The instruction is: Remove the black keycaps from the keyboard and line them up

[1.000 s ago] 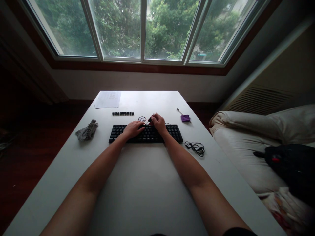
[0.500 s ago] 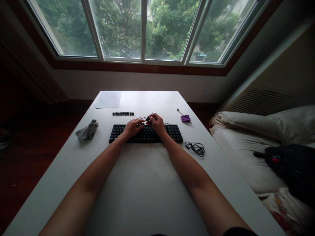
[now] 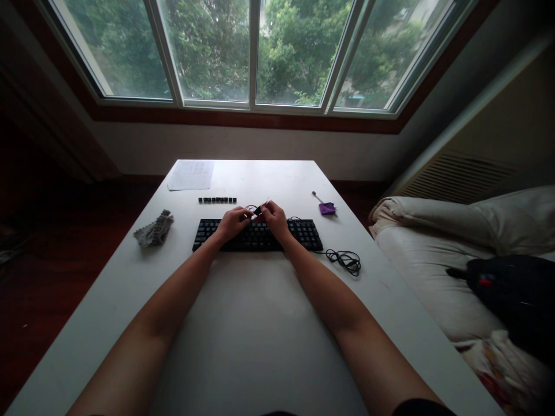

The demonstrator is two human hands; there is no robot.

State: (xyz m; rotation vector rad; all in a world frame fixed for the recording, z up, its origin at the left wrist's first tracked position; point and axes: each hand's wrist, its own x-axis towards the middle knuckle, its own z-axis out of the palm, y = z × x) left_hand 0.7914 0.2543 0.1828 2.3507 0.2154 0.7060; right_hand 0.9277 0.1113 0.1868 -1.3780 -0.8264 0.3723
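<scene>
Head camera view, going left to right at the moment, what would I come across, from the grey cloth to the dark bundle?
Grey cloth → left hand → small black piece → right hand → purple item → dark bundle.

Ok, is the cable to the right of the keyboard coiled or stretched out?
Coiled: the cable lies in overlapping loops on the table, beside the keyboard.

Around the frame's centre, keyboard (image 3: 258,240) and keycaps (image 3: 218,200) are black, table (image 3: 255,306) white, rag (image 3: 154,229) at left grey.
</scene>
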